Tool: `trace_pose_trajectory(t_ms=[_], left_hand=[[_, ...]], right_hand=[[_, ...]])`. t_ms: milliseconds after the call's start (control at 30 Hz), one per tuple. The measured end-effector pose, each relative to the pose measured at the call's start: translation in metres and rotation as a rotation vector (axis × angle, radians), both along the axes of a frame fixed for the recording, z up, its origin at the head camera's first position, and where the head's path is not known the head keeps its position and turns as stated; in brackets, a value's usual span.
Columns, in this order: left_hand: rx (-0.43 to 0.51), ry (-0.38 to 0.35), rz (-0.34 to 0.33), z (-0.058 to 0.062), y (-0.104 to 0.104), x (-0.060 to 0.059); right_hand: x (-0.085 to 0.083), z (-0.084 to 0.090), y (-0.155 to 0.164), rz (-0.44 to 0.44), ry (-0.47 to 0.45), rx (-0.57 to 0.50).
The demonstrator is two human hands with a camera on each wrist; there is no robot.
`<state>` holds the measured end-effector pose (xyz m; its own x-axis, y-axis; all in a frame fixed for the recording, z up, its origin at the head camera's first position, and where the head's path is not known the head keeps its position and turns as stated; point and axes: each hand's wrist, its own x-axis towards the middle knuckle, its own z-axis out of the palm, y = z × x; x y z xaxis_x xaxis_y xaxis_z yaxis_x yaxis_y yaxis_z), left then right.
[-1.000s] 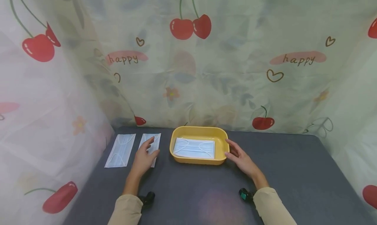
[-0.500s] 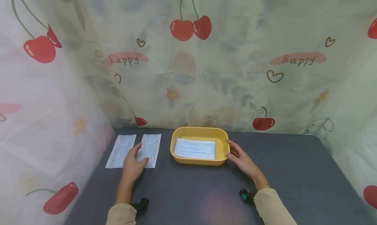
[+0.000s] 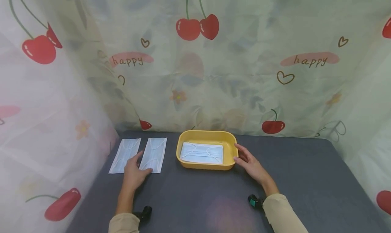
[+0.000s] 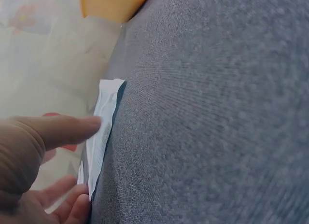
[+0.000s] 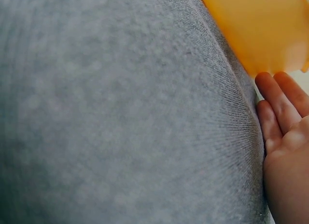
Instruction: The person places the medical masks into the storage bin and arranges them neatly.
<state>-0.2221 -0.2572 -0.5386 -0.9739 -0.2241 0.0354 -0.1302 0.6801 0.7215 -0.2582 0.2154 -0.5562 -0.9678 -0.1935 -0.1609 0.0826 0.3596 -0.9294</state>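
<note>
In the head view my left hand (image 3: 133,173) reaches over the near end of a pale blue face mask (image 3: 155,153). Its thumb lies over the mask's near edge and its fingers are along the left edge; the mask lies flat. The left wrist view shows the thumb (image 4: 72,130) extended above the same mask (image 4: 104,118). A second face mask (image 3: 123,153) is just to the left, partly behind the fingers. My right hand (image 3: 252,167) rests its fingertips against the right end of a yellow tray (image 3: 210,167); in the right wrist view, the fingers (image 5: 275,96) are fairly straight.
Inside the tray lies another face mask (image 3: 201,153), ear loops up. A dark grey cloth (image 3: 195,199) covers the table. Behind and at the sides hangs a cherry-print curtain (image 3: 238,80), meeting the table's back edge.
My left hand has moved left and toward me, from over the middle of the right-hand loose mask to its near end. My right hand has stayed at the tray.
</note>
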Motion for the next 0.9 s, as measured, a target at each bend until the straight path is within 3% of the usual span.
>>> trace_pose_trajectory(t_ms=[133, 367, 533, 800, 900], left_hand=[[-0.006, -0.039, 0.009, -0.0015, -0.0006, 0.0005], [0.035, -0.025, 0.027, -0.0038, 0.0026, -0.0017], [0.056, -0.057, 0.048, -0.0027, 0.0045, -0.0025], [0.090, -0.097, 0.047, -0.0036, 0.0040, -0.0037], [0.096, -0.079, 0.034, -0.0043, 0.0031, -0.0044]], right_hand=[[-0.0004, -0.0010, -0.0007, 0.007, 0.006, -0.004], [0.0002, -0.0011, -0.0011, 0.004, 0.022, -0.023], [0.0003, -0.0006, -0.0015, -0.003, 0.011, -0.010], [0.0015, -0.0004, -0.0012, -0.006, 0.022, -0.010], [0.0020, -0.0003, -0.0008, 0.000, 0.030, -0.008]])
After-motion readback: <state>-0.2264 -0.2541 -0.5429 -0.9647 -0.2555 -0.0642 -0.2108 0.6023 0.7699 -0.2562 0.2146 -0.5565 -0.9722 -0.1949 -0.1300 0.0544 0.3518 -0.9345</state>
